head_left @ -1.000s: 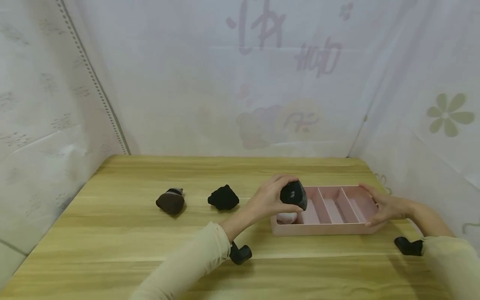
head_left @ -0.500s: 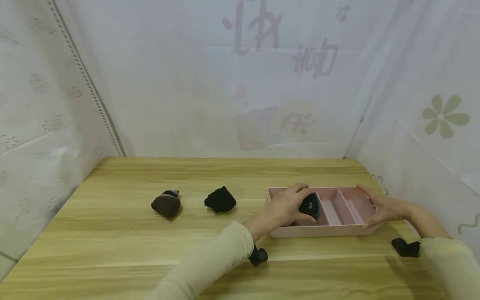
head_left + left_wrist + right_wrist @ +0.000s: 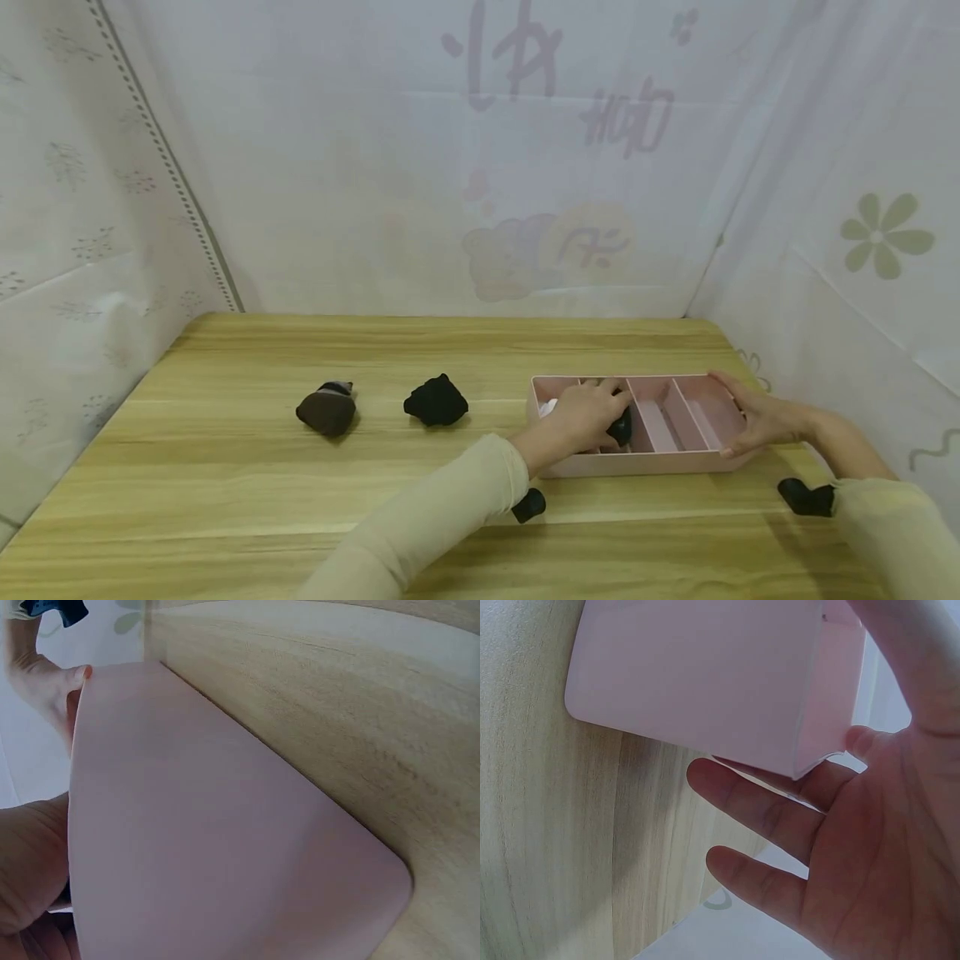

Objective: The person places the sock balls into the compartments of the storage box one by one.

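Observation:
In the head view my left hand reaches into the second compartment from the left of a pink divided box. Its fingers curl round a black rolled-up pair of socks, which is partly hidden by the hand. A white bundle shows in the leftmost compartment, behind that hand. My right hand grips the box's right end, thumb at the front and fingers toward the back. In the right wrist view, some fingers of this hand extend beside the box wall. The left wrist view mostly shows the pink box side.
A brown rolled bundle with a striped end and a black rolled bundle lie left of the box on the wooden table. Black wrist devices stick out by both sleeves. Printed white cloth hangs round the table.
My left hand has carried the black socks rightward and down, from above the leftmost compartment into the second one. The right hand keeps its hold on the box's end.

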Demonstrator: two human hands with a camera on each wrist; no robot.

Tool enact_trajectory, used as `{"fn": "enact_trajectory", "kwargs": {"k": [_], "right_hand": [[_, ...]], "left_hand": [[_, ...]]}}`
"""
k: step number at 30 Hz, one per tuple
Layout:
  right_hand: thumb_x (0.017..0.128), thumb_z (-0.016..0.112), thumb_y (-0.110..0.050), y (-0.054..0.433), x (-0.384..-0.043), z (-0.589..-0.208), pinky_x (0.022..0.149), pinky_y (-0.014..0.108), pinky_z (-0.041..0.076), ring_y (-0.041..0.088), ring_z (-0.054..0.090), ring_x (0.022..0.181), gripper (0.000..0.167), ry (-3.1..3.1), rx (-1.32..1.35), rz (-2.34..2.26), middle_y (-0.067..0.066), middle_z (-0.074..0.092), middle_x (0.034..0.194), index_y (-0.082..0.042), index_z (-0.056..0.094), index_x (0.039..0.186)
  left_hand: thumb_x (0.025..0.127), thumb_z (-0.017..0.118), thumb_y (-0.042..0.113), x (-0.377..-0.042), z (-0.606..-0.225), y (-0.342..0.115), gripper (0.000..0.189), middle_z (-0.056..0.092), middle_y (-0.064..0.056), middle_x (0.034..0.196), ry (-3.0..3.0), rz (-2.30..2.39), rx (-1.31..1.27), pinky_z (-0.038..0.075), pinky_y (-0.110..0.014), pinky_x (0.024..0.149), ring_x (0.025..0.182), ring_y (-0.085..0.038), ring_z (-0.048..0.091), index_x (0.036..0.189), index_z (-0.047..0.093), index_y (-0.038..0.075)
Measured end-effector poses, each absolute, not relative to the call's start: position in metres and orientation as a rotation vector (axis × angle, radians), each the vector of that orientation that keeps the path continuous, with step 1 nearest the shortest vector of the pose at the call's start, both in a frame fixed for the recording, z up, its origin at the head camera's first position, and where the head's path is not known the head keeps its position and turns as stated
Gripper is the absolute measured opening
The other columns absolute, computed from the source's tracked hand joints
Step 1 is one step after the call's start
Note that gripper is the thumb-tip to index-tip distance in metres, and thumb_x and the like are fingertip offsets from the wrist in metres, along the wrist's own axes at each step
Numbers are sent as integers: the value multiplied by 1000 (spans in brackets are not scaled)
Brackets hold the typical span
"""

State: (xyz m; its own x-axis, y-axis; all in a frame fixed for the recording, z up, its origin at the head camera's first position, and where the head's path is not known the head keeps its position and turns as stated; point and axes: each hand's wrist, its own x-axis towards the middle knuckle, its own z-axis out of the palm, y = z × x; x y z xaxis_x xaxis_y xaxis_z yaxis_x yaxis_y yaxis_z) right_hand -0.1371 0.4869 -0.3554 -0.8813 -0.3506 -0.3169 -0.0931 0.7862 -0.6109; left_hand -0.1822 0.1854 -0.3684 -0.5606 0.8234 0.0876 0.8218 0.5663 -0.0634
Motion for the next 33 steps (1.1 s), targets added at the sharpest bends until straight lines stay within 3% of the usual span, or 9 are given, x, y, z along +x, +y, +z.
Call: {"fn": "enact_trajectory", "kwargs": {"k": [7,14,19,27,33], "right_hand": [[69,82,-12,487,-138,-356,92,72,25,65,8,124,122,2514,-296,-893,47,-4,140,9,-13,144],[69,82,-11,486,-137,-356,92,72,25,64,7,124,122,2514,-301,-903,47,-5,140,9,-12,144],[70,81,-13,486,-137,-354,91,72,27,65,10,124,120,2524,-301,-876,47,-3,140,8,-12,144],[71,81,-15,485,-137,-353,92,73,24,66,6,125,122,2506,-280,-874,47,-6,141,7,-14,144],[71,81,-16,486,-136,-353,91,74,24,68,4,124,122,2501,-283,-876,46,-8,141,6,-15,144]], "left_hand": [[77,68,56,-179,-370,194,61,55,4,125,-2692,232,-1375,53,-25,75,101,-14,59,129,56,27],[75,71,56,-182,-373,198,42,62,7,109,-2735,229,-1369,52,-24,71,91,-9,59,108,68,30],[74,71,58,-182,-374,198,42,62,8,107,-2749,215,-1347,51,-24,70,90,-8,59,106,68,30],[77,66,60,-181,-377,191,57,60,8,116,-2734,101,-1368,52,-24,76,101,-10,59,119,58,23],[80,64,58,-180,-373,175,72,50,5,137,-2696,-149,-1418,51,-24,84,121,-11,51,139,44,21]]}}
